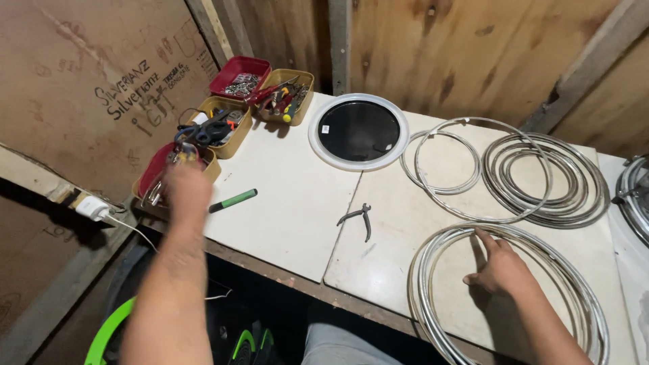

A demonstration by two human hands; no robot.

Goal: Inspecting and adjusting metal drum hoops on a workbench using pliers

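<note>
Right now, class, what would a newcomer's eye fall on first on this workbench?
Probably the stacks of shiny metal rings: one near stack under the right hand, whose fingers rest on it, another stack at the far right. Next, the round black panel in a white frame at the back, and the blurred left hand reaching to the tool-filled red and yellow trays on the left.

Shiny polished metal rings (508,297) lie on a smooth matt white tabletop (291,209) before rough bare wooden walls (433,54)
</note>
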